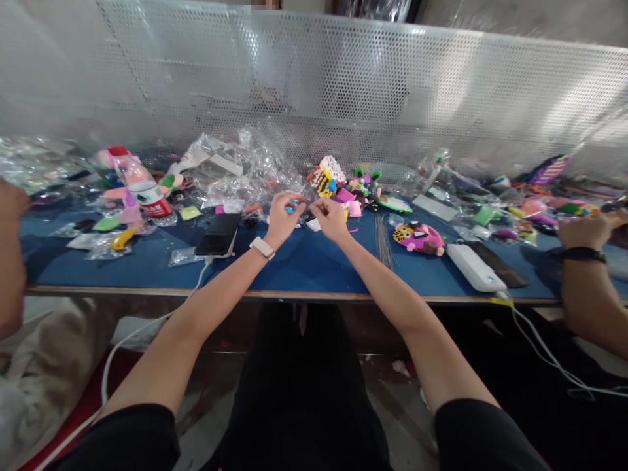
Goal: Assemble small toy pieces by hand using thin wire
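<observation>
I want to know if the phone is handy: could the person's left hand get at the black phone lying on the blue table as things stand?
Probably yes. The black phone lies flat just beside the left hand, with bare blue table between them. But its fingers pinch a small blue piece, so it isn't free.

Two bare forearms, short black sleeves at the upper arms, pale watch with light strap (262,248) on the left wrist, black trousers.

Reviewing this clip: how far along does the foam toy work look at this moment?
Done: finished foam figures lie on the blue table. In hand: left hand pinches a small blue piece; right hand is close beside it. Left: loose foam pieces and plastic bags remain.
</observation>
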The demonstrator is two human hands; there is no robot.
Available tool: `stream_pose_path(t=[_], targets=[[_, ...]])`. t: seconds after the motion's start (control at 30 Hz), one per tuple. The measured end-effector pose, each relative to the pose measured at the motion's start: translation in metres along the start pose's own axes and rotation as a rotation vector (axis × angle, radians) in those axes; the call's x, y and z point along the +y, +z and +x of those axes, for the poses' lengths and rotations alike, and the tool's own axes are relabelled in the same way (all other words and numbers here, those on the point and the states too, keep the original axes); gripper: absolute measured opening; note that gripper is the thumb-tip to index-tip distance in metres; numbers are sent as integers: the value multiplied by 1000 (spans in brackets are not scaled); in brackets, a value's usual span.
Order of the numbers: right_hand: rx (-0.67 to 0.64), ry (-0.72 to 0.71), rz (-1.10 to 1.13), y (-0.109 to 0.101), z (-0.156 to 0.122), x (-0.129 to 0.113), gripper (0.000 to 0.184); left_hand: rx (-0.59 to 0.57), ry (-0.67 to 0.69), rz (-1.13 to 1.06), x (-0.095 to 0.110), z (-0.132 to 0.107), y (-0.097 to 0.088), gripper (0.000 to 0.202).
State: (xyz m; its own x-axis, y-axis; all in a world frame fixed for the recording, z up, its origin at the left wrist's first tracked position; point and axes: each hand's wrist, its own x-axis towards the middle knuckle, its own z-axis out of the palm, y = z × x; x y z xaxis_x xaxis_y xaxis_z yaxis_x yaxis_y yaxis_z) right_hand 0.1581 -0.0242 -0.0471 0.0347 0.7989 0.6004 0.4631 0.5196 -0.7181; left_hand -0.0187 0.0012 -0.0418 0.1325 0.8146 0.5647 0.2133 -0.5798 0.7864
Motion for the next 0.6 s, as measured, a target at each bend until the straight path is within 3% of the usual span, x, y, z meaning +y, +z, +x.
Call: stream_pose_path(t=[0.13,0.27,0.43,0.6], targets=[[7,50,57,3,2,3,30,55,206,278,5,-4,-2,24],[-4,26,58,3,3,5,31,36,273,354,3,-5,-2,16],[-31,0,65,-2,3,6,25,-9,257,331,-4,-5,5,12],[-118,-48,5,-17,2,2,22,-106,114,187,-10,-3,15,19]])
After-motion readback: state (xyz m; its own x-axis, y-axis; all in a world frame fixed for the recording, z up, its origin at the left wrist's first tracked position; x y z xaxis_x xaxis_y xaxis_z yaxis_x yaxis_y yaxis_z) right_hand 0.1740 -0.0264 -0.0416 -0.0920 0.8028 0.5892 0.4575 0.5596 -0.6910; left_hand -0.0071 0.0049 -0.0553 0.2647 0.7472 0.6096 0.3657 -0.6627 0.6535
